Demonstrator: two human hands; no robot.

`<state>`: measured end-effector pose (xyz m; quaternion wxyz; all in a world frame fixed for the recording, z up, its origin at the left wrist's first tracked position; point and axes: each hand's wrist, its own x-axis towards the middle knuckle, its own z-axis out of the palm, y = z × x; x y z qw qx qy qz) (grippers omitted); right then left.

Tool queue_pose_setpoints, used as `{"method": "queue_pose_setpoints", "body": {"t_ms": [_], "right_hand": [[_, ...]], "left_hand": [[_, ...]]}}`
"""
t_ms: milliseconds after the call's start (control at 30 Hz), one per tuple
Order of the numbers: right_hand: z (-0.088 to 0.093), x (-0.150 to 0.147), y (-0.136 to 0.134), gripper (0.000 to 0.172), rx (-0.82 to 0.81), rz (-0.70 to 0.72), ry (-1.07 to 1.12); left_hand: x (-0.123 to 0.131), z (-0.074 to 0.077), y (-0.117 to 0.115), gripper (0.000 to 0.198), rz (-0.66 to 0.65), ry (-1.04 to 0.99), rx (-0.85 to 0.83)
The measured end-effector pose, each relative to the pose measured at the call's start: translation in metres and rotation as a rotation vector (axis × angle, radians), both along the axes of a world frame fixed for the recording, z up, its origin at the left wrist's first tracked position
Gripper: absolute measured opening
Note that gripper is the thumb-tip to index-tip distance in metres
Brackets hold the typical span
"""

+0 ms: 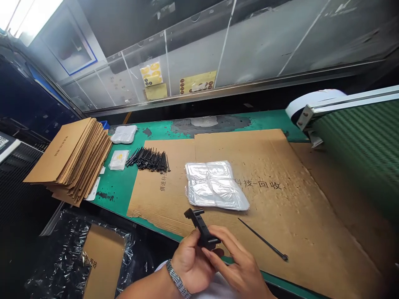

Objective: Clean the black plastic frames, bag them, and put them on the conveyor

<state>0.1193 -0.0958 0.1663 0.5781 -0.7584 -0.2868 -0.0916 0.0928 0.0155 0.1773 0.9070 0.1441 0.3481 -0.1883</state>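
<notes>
Near the table's front edge I hold a black plastic bracket-like part [202, 227], tilted, with short pegs at its ends. My left hand [193, 263], with a metal-banded watch at the wrist, is closed around its lower left side. The thumb and fingers of my right hand [238, 263] grip its lower right end. Just beyond the part lies a stack of clear plastic bags [215, 187]. To the right, a single thin black rod with a small head [263, 239] rests on the cardboard sheet [299, 199].
A pile of similar black rods [151, 160] lies at the left. Folded cardboard pieces [73, 153] are stacked beyond it, near small bag packs [124, 134]. A green conveyor belt [361, 145] juts in at right. Below left is a box lined with black plastic [62, 249].
</notes>
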Motion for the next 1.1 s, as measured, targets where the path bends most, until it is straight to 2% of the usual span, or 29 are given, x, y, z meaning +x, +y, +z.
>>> {"method": "queue_pose_setpoints", "body": {"t_ms": [100, 167, 333, 400, 533, 733, 900, 1100], "right_hand": [[0.007, 0.0, -0.004, 0.017, 0.083, 0.032, 0.142], [0.011, -0.001, -0.007, 0.022, 0.161, 0.076, 0.276], [0.016, -0.007, -0.011, 0.036, 0.49, 0.111, 0.721], [0.016, -0.009, -0.012, 0.038, 0.534, 0.099, 0.792], [0.015, -0.012, -0.017, 0.04, 0.534, 0.111, 0.803], [0.015, -0.017, -0.026, 0.033, 0.478, 0.241, 0.817], [0.021, -0.018, -0.027, 0.035, 0.453, 0.22, 0.76], [0.035, -0.021, -0.03, 0.038, 0.36, 0.172, 0.669]], "left_hand": [[-0.007, 0.005, 0.0, 0.047, 0.042, -0.029, 0.206], [-0.011, 0.009, 0.002, 0.045, 0.06, -0.102, 0.302], [-0.017, 0.014, 0.01, 0.034, 0.048, -0.349, 0.433], [-0.019, 0.016, 0.011, 0.033, 0.021, -0.393, 0.469], [-0.02, 0.017, 0.011, 0.032, 0.001, -0.427, 0.486], [-0.021, 0.016, 0.01, 0.028, -0.001, -0.443, 0.493], [-0.023, 0.019, 0.01, 0.028, -0.01, -0.426, 0.459], [-0.022, 0.021, 0.009, 0.029, 0.011, -0.369, 0.42]]}}
